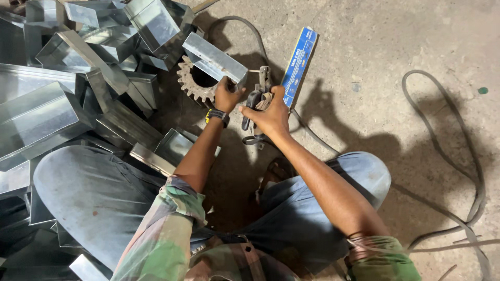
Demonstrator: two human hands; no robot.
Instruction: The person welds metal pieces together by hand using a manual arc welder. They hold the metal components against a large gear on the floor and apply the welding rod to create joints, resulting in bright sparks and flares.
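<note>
Now we grip a folded galvanized sheet-metal channel (214, 60) with our left hand (227, 94), fingers closed on its near end; the piece is shiny, grey and open-troughed, resting across a rusty toothed gear (191, 83) on the concrete floor (385, 47). Our right hand (268, 115) is wrapped shut round a dark welding electrode holder (254, 104), with a blue flat box (299, 61) propped just beyond it. More channels (78, 67) lie heaped toward the floor's left edge, open sides empty. A hose (458, 151) loops at the right.
</note>
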